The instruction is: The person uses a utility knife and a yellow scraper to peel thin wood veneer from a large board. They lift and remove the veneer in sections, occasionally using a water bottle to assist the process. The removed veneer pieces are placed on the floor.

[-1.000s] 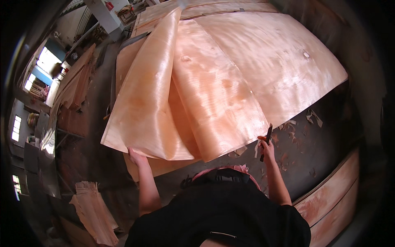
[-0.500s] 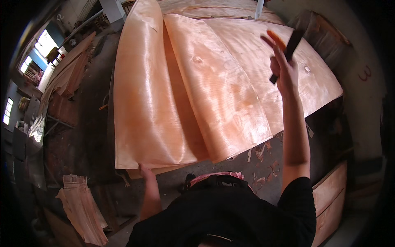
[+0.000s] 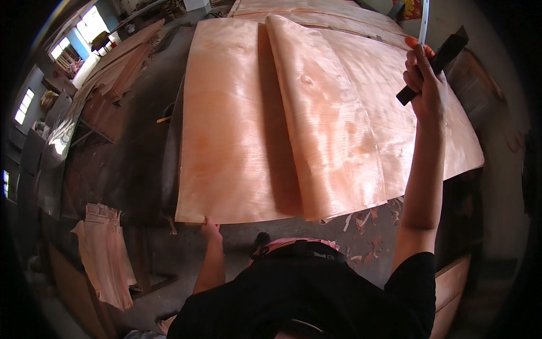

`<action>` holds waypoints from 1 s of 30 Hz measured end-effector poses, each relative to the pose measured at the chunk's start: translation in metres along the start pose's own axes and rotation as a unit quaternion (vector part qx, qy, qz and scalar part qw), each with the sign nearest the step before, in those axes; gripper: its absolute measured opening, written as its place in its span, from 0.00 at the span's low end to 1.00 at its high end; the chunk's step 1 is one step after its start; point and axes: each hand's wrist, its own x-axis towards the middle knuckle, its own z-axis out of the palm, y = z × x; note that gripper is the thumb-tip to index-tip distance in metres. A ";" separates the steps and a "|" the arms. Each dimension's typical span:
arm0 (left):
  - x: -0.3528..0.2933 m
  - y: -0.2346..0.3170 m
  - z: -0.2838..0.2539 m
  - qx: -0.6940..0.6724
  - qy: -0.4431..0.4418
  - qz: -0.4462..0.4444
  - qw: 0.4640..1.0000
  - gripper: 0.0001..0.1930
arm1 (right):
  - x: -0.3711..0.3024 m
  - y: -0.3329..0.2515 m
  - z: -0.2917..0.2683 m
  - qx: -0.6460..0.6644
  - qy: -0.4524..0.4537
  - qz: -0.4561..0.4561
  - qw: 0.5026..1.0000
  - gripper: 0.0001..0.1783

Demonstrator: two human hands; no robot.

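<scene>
My left hand is at the near edge of a large, thin wood veneer sheet, its thumb on top and its fingers closed under the edge. The left part of this sheet lies nearly flat, and a raised fold runs from far to near beside it. At the far right, my right hand is raised above the veneer. It is closed round a long, flat, dark bar-like tool, held slantwise; its exact kind cannot be made out. Something orange shows at the fingertips.
More veneer lies at the back of the stack, beside a pale upright rod. Torn veneer strips stand at the lower left. Scraps litter the floor under the near edge. A wall stands at the right.
The left part of the veneer, earlier bulging up high, has come down and flattened. My right hand has moved right with the dark tool. My left hand still grips the near edge.
</scene>
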 end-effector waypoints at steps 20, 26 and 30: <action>-0.110 0.073 0.063 0.427 -0.409 0.002 0.807 0.16 | -0.068 0.026 0.017 0.101 0.005 0.122 0.987 0.12; -0.171 0.115 0.138 0.317 -0.530 0.165 0.769 0.18 | -0.121 0.039 0.035 0.087 0.055 0.192 0.976 0.11; -0.230 0.154 0.200 0.227 -0.606 0.236 0.725 0.19 | -0.149 0.046 0.029 0.017 -0.021 0.269 0.963 0.11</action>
